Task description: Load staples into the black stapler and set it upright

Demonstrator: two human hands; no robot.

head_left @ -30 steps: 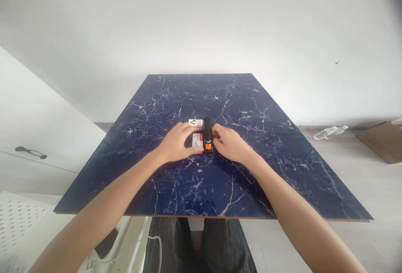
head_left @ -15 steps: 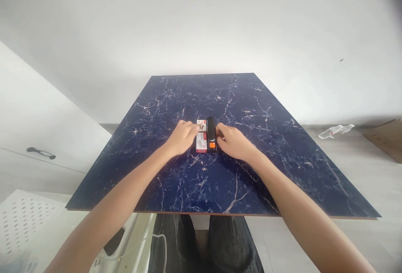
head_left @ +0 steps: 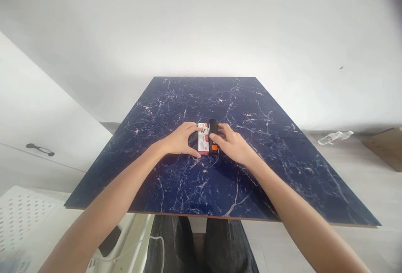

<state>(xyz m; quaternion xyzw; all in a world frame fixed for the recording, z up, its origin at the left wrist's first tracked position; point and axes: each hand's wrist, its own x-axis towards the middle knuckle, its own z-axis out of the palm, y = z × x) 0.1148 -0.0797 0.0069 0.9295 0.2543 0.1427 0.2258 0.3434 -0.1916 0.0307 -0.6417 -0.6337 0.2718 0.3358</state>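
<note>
A small red-and-white box [head_left: 203,144], with what looks like a picture of staples on it, lies on the dark blue marbled tabletop [head_left: 201,189]. Against its right side is a black stapler [head_left: 213,124] with an orange patch at the near end. My left hand [head_left: 180,139] is open around the box's left side, fingertips by its far corner and thumb by its near corner. On the stapler's top rests the thumb of my right hand [head_left: 230,141]. The fingers of that hand bend along the stapler's right side, partly hidden.
A white wall [head_left: 201,26] rises behind the table. On the floor at right are clear plastic bottles [head_left: 334,137] and a cardboard box [head_left: 385,147]. At lower left stand a perforated white panel [head_left: 23,218], a dark flat object [head_left: 109,241] and a white cable [head_left: 162,248].
My left thumb has spread away from the fingers towards the box's near corner. My right thumb has moved from beside the stapler onto its top. The view has shifted slightly.
</note>
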